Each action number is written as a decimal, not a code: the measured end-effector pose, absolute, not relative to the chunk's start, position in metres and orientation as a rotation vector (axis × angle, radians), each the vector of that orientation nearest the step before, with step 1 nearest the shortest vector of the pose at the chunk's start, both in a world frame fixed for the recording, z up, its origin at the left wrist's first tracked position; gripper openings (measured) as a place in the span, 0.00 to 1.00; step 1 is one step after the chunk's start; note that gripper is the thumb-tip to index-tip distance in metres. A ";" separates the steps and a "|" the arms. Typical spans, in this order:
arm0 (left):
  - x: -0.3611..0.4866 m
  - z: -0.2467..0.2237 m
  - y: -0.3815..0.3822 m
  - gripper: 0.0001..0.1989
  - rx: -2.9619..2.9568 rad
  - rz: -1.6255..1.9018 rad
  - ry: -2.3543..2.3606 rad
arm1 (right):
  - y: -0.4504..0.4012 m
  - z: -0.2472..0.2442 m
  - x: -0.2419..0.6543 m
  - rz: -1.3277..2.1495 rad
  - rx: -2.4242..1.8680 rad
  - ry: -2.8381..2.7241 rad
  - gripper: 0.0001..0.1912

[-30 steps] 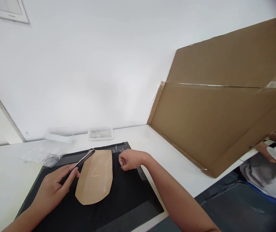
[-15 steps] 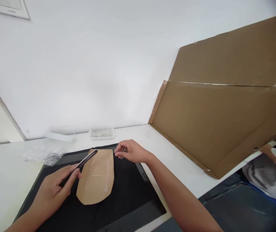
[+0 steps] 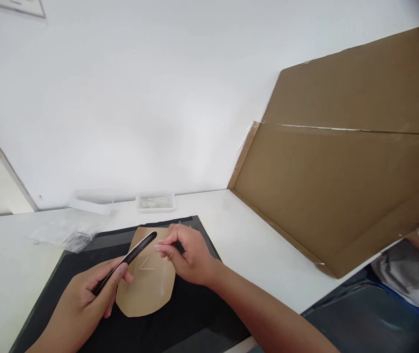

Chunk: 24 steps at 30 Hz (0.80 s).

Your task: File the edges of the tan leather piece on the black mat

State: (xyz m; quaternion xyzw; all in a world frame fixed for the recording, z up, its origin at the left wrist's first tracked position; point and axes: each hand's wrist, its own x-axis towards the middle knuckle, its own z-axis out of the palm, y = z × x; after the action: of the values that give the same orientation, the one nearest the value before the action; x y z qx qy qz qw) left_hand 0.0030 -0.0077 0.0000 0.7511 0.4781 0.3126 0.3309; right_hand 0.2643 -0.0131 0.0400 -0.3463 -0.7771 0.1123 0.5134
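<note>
Head cam: left hand [image 3: 86, 295] holds a dark stick [image 3: 138, 251], right hand [image 3: 193, 255] kinda pinches a tiny pale bit [image 3: 157, 248] above tan paper [image 3: 145, 294].

The left hand [image 3: 87, 294] grips a slim dark strip [image 3: 135, 252] with a pale edge, its free end near the right hand [image 3: 190, 257]. The right hand pinches a tiny clear sliver [image 3: 157, 248]. Between and below the 2 hands, brown paper [image 3: 148, 294] lies on a black mat [image 3: 194, 311]. Beyond the left hand sits a crumpled clear bag [image 3: 62, 230]; right of the right hand stands creased cardboard [image 3: 334, 181].
</note>
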 end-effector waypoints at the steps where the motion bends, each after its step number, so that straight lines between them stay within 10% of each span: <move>1: 0.004 0.002 -0.009 0.20 1.962 0.818 1.236 | -0.015 0.037 0.259 0.243 -0.848 -1.860 0.09; 24: 0.010 0.007 -0.018 0.23 1.878 0.690 1.250 | -0.009 0.012 0.246 -0.282 -1.182 -2.067 0.17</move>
State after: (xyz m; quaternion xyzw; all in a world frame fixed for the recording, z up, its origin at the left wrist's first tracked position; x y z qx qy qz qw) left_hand 0.0098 -0.0180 0.0072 0.7358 0.4898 0.2705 0.3815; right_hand 0.2465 -0.0089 0.0118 -0.4593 -0.8031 -0.1095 0.3635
